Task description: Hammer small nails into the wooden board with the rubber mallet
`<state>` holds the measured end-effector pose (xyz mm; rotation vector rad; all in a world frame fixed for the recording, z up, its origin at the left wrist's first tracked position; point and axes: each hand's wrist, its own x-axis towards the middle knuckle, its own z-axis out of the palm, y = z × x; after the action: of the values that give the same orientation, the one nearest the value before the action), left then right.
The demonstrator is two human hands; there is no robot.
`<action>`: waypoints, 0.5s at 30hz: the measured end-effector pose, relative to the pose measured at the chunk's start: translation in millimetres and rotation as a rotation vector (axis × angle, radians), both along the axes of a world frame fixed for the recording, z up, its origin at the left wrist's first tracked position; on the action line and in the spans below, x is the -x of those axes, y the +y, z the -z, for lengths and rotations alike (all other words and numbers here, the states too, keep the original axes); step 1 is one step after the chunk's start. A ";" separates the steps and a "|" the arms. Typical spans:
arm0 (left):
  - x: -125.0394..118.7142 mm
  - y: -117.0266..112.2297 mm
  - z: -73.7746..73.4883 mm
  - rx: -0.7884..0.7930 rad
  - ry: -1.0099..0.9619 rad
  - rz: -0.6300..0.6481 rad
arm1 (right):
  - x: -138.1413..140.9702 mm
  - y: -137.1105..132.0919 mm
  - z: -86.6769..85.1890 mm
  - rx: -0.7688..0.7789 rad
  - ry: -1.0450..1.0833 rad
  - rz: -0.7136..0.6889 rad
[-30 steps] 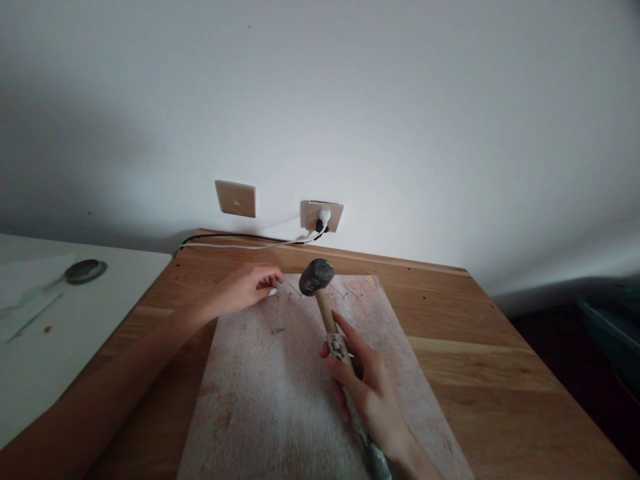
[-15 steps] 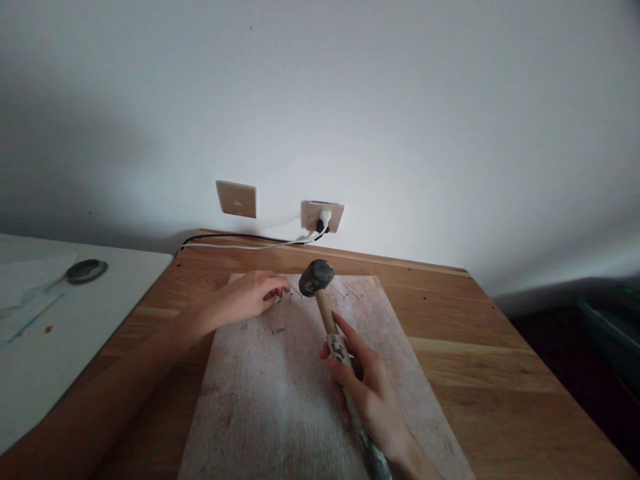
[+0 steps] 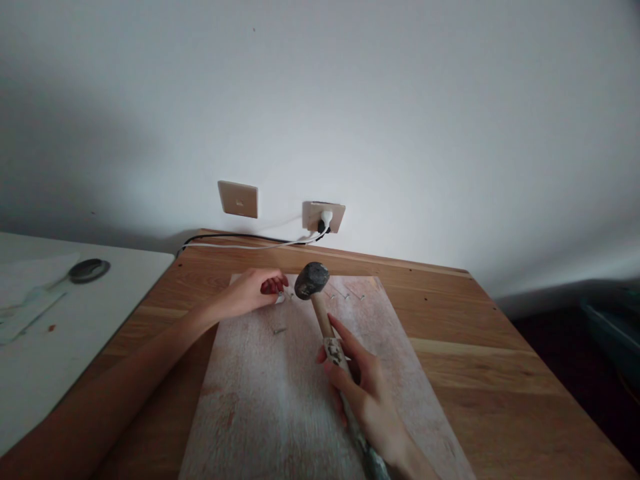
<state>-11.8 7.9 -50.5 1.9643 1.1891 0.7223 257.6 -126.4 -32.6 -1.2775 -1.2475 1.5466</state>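
My right hand [image 3: 367, 393] is wrapped round the wooden handle of a hammer [image 3: 312, 280] with a dark, blocky head, tilted up to the left above a worn whitish board [image 3: 270, 393]. Near the board's far left corner, my left hand [image 3: 257, 291] has its fingers curled and pinched on a small silvery nail [image 3: 281, 297], partly hidden by the fingers. Several thin nails [image 3: 347, 296] stand in a row along the board's far side, some behind the hammer head. One loose nail [image 3: 279, 330] lies flat on the board, nearer to me.
Under the board is a wooden table [image 3: 480, 373], its far edge by a white wall. A socket [image 3: 336, 217] holds plugs with a white and a black cable [image 3: 225, 235]. At left, a white surface [image 3: 35, 373] bears a dark round object [image 3: 89, 271].
The hammer and my right hand have shifted slightly left, the head now nearer my left hand. My left fingers have curled a little more round the nail.
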 end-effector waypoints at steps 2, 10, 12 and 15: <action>0.5 1.0 4.2 0.004 -0.022 -0.017 | 1.6 -0.3 0.0 -0.004 0.007 -0.007; 2.2 1.4 5.0 0.014 0.011 -0.034 | 16.2 3.2 -9.8 -0.031 -0.053 -0.065; 1.9 0.8 1.7 -0.002 0.066 -0.038 | 20.5 3.6 -11.2 -0.033 -0.072 -0.085; 1.1 -0.2 -1.5 -0.047 0.143 -0.070 | 25.4 3.1 -10.7 -0.026 -0.099 -0.103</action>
<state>-12.9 7.8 -49.0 2.0505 1.3427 0.6600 232.3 -123.3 -21.8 -1.3042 -1.4110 1.5493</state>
